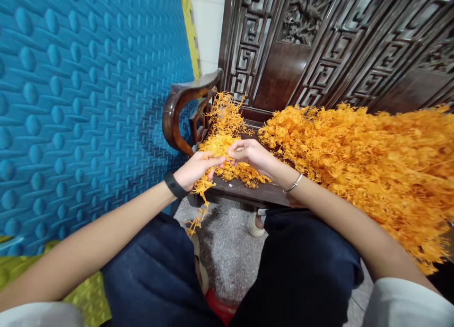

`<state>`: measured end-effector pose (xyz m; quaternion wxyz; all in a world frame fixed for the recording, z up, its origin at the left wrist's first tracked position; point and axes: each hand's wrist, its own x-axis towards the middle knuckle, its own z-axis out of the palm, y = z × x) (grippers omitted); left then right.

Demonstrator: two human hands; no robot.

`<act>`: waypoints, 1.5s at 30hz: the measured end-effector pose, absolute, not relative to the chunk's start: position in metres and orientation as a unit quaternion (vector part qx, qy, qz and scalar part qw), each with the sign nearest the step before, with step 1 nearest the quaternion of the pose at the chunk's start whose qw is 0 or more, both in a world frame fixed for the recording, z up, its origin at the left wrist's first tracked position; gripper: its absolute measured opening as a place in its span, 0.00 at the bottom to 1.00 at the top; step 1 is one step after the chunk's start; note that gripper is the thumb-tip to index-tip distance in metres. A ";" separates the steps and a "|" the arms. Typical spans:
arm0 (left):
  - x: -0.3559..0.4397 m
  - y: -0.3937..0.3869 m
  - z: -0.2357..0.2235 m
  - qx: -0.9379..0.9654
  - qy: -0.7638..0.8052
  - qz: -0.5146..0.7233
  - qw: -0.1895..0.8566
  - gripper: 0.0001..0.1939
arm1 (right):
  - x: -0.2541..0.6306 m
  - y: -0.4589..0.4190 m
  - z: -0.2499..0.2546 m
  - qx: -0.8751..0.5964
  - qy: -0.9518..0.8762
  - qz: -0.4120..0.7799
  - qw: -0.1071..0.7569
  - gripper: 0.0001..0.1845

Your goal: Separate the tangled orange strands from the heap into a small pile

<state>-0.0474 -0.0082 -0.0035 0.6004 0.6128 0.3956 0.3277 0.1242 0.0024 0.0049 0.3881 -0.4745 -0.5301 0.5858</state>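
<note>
My left hand (197, 170) is closed on a yellow-orange, frilly strand (202, 185) that looks like artificial plant material. The strand's loose end dangles below the bench edge. My right hand (252, 154) pinches the same material close to the left fingertips, and the two hands almost meet. Exactly what lies between the fingers is partly hidden. Behind and beneath the hands, a small heap of the same orange sprigs (227, 114) lies on the seat of a dark wooden bench (236, 189).
A large pile of orange sprigs (372, 152) covers the bench to the right. The carved backrest (283, 74) rises behind, with a curved armrest (173, 109) at left. Blue foam matting (88, 104) stands on the left. Speckled floor (227, 242) shows between my knees, with something red (220, 305) below.
</note>
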 end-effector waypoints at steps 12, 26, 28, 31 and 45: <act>-0.049 -0.010 0.001 0.575 0.418 0.419 0.565 0.15 | 0.156 0.070 -0.017 -0.568 -0.420 0.308 0.637 0.05; -0.070 0.023 -0.017 0.581 0.454 0.394 0.549 0.15 | 0.164 0.083 -0.060 -0.568 -0.645 0.202 0.470 0.04; -0.068 0.023 -0.017 0.573 0.451 0.380 0.569 0.16 | 0.151 0.087 -0.062 -0.560 -0.675 0.177 0.447 0.03; -0.068 0.021 -0.013 0.540 0.439 0.399 0.597 0.15 | 0.131 0.093 -0.065 -0.552 -0.731 0.130 0.380 0.05; -0.087 0.025 -0.021 0.506 0.423 0.454 0.599 0.05 | 0.105 0.096 -0.063 -0.568 -0.759 0.063 0.312 0.11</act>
